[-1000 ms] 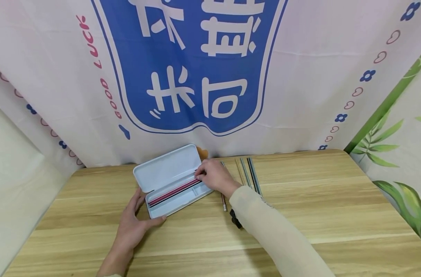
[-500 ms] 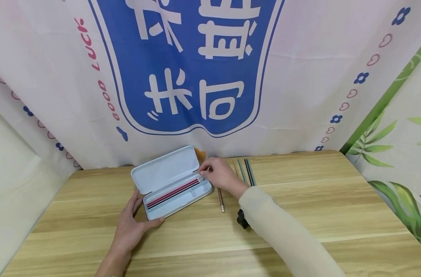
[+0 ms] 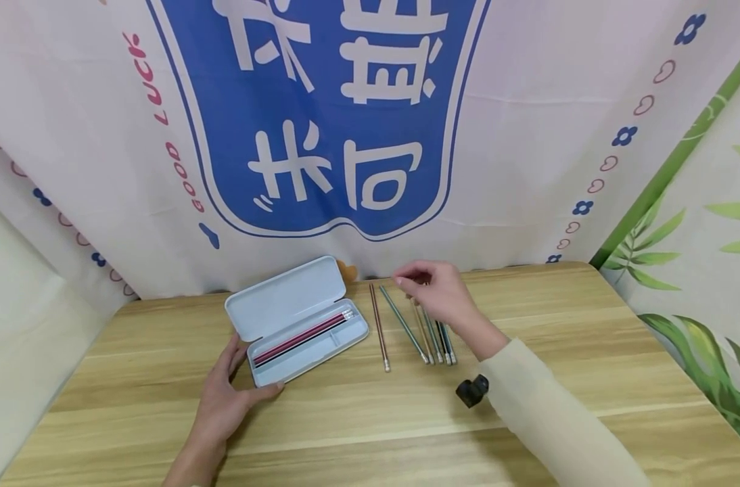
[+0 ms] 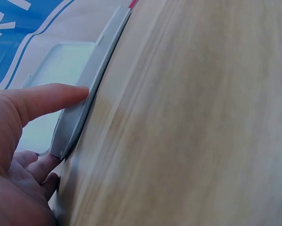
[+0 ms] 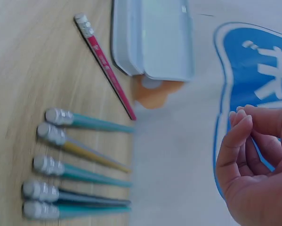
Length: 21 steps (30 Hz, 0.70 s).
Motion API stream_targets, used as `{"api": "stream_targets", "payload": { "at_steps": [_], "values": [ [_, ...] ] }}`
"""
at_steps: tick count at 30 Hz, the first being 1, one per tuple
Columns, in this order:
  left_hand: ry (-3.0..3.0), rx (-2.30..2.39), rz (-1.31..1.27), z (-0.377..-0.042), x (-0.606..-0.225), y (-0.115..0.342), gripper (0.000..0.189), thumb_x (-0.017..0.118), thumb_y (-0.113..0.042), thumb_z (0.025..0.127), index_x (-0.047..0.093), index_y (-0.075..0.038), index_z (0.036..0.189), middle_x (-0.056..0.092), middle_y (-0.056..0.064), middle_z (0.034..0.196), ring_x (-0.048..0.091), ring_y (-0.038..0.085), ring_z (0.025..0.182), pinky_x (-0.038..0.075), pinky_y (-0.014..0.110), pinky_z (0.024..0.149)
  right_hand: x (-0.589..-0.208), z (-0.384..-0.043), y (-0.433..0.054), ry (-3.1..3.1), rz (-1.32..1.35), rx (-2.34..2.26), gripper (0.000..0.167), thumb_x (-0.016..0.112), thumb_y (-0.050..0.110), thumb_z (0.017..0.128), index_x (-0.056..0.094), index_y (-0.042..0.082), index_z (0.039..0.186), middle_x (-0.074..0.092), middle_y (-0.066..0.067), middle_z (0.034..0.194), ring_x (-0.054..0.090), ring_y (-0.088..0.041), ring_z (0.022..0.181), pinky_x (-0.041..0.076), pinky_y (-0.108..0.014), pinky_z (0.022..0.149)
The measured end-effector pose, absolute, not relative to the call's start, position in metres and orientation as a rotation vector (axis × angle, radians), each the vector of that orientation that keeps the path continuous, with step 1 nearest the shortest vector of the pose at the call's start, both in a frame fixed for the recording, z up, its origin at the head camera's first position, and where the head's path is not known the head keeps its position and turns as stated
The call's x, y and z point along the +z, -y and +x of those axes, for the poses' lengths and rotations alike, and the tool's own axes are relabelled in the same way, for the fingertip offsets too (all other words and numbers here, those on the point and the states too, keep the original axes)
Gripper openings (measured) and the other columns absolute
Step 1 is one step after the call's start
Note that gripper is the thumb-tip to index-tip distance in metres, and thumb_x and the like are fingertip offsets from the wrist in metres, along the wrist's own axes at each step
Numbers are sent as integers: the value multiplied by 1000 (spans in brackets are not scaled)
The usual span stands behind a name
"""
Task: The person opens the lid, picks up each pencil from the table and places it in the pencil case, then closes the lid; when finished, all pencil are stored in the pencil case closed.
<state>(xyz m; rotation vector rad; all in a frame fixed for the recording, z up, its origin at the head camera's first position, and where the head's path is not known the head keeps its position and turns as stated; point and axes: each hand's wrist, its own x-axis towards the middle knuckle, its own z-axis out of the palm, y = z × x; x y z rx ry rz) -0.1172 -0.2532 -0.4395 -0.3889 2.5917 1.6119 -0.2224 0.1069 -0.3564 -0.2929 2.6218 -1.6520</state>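
Observation:
A light blue pencil case [image 3: 285, 301] lies with its lid up on the table. Red and dark pencils [image 3: 303, 338] rest in its long compartment. My left hand [image 3: 224, 392] holds the case's left end, thumb on the front wall and fingers round the end, as the left wrist view shows too. Above the loose pencils hovers my right hand [image 3: 443, 291]; in the right wrist view its curled fingertips meet the thumb with nothing between them. A red pencil [image 5: 105, 66] lies apart. Near it are a slanted green pencil [image 3: 404, 327], a yellow pencil [image 5: 91, 153] and several more.
A wooden table [image 3: 345, 433] reaches back to a printed cloth [image 3: 516, 155]. An orange piece [image 3: 347, 272] sticks out behind the case lid. A black wrist camera [image 3: 472, 390] sits under my right sleeve.
My right hand has left the case's right end and moved right, over the loose pencils. The red-and-dark pencils stay in the case, and my left hand keeps its hold.

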Motion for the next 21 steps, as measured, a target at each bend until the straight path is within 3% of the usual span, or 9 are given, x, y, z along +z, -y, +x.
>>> {"api": "stream_targets", "payload": {
  "at_steps": [9,15,21],
  "values": [
    [-2591,1609,-390,-116,-438,252,137,97,-19,80,-1,-27,175,33,13,177,9,36,169,4,64,136,-361,-204,-146,-2538,-124,-1811,23,70,17,106,77,3,122,76,-17,109,69,-22,80,67,-37,73],
    [-2588,1609,-394,-117,-438,252,137,97,-21,79,-1,-29,175,32,11,177,9,34,169,5,63,136,-378,-191,-166,-2484,-15,-1846,25,70,12,105,73,-3,125,74,-22,116,72,-26,86,67,-28,71],
    [-2589,1616,-386,-117,-438,252,137,97,-20,79,0,-29,175,33,12,177,9,35,169,5,64,136,-400,-183,-179,-2389,34,-1837,30,70,12,104,68,-6,128,71,-19,111,72,-21,83,66,-28,71]
  ]
}}
